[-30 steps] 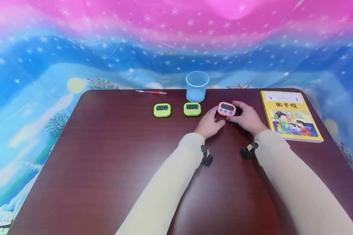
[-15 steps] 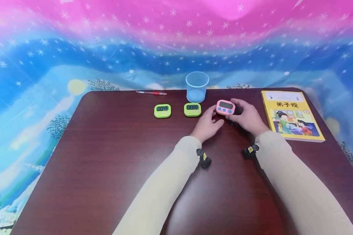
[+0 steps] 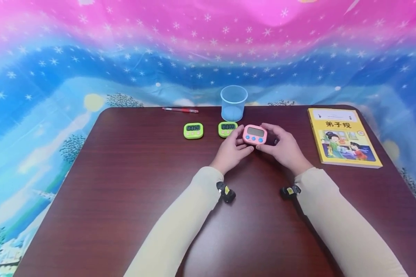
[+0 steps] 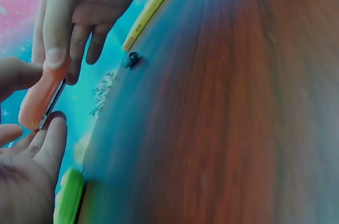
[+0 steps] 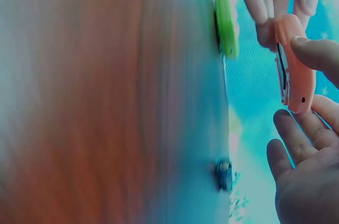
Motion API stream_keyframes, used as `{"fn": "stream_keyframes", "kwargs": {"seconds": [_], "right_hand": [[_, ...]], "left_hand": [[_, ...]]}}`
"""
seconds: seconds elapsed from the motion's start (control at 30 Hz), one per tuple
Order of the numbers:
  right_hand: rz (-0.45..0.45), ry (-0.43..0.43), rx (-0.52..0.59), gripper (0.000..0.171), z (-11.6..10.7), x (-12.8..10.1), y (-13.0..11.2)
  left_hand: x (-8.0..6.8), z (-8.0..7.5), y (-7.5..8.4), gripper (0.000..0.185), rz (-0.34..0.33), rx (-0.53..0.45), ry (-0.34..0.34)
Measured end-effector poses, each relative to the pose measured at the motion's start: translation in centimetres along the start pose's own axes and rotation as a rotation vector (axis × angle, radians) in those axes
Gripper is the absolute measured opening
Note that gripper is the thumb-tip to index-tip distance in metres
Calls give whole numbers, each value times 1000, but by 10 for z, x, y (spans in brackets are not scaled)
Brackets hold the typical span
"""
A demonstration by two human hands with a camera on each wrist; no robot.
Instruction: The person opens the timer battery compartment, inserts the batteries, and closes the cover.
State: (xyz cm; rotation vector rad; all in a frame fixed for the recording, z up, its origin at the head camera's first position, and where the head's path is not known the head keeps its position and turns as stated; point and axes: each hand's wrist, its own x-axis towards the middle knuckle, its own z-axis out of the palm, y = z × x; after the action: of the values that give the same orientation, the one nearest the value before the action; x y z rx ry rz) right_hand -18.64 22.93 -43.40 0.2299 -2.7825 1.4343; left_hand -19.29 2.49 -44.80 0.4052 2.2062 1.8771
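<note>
Both hands pinch pink timer [image 3: 254, 134] mid-frame, lifted: left hand [image 3: 230, 151], right hand [image 3: 283, 148]. Fingertip-only hold, so it could slip onto bench [image 3: 124, 184].

Dark wood table [image 3: 124, 200]: two green timers [image 3: 193, 130], red pen [image 3: 180, 110], clear cup [image 3: 234, 103], yellow book [image 3: 343, 137].

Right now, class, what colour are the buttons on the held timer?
Blue, on the pink rectangular plastic timer; head view shows it best.

On the dark brown wooden table [image 3: 124, 184] stand two green square timers [image 3: 193, 130], a clear plastic cup [image 3: 234, 102], a red pen [image 3: 180, 110] and a yellow picture book [image 3: 343, 136].
</note>
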Motion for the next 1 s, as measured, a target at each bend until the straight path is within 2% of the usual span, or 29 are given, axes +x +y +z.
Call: {"fn": "stream_keyframes", "kwargs": {"seconds": [0.17, 0.3, 0.4, 0.6, 0.77, 1.0], "right_hand": [[-45, -26, 10, 73, 14, -12, -13], [-74, -49, 12, 75, 22, -22, -24], [-84, -62, 25, 74, 28, -30, -33], [-104, -90, 59, 73, 38, -46, -51], [-143, -105, 57, 72, 44, -55, -59], [-176, -115, 74, 71, 50, -62, -60]], "left_hand": [[-19, -21, -5, 77, 16, -13, -12], [-39, -36, -2, 77, 41, 21, -16], [-55, -42, 1, 77, 59, 52, -15], [-83, -50, 0, 77, 112, 49, 26], [-94, -54, -4, 76, 160, 51, 43], [-101, -59, -8, 75, 145, 40, 11]]}}
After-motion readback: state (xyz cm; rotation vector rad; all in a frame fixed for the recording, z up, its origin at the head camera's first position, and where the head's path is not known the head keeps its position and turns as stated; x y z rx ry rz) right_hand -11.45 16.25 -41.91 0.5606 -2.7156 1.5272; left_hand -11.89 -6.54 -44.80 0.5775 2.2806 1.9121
